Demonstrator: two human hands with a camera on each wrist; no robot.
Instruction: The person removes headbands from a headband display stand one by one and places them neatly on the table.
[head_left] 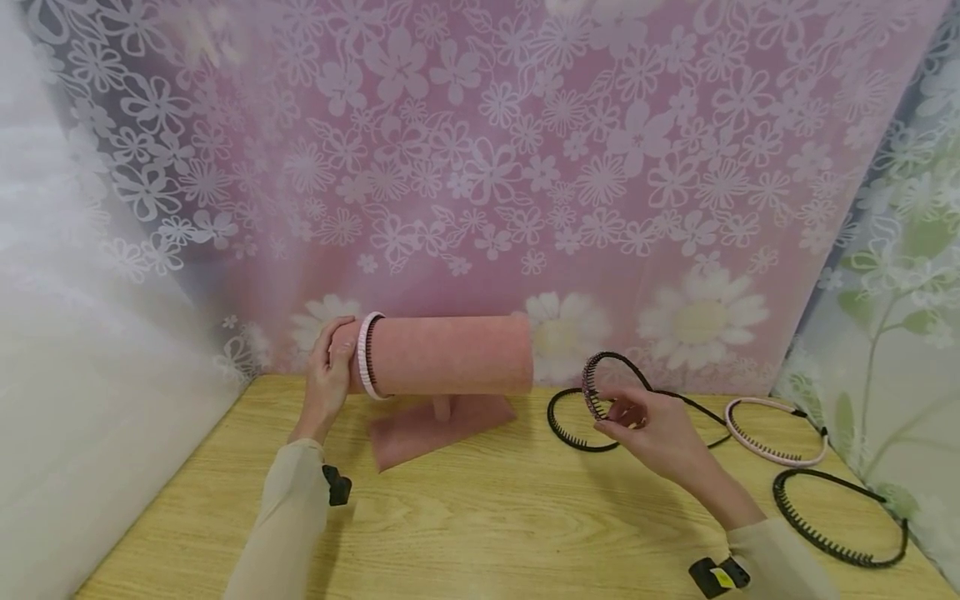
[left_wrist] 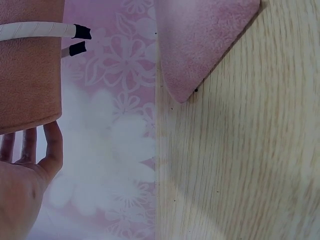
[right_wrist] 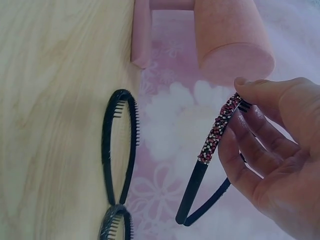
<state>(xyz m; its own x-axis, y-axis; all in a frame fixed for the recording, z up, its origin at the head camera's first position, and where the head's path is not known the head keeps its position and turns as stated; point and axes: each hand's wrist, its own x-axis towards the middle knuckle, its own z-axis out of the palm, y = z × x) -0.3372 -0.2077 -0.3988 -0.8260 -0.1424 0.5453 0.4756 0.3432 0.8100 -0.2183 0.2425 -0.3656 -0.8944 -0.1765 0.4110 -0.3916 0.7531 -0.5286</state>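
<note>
A pink velvety headband display stand (head_left: 457, 354) has a horizontal cylinder on a short post and flat base. My left hand (head_left: 327, 375) grips the cylinder's left end, its fingers (left_wrist: 52, 145) partly hidden behind that end in the left wrist view. Around the cylinder, just right of this hand, sits a white toothed headband (head_left: 365, 354) with black tips. To the right of the stand, my right hand (head_left: 660, 429) pinches a black headband (right_wrist: 220, 130) covered with red and white beads. This headband is held above the table, apart from the stand.
On the wooden table (head_left: 480, 517) at right lie a black headband (head_left: 573, 442) beneath the right hand, another black strip beside it, a pale pink headband (head_left: 765, 457) and a black toothed headband (head_left: 817, 537). A flowered curtain (head_left: 487, 167) hangs behind the table.
</note>
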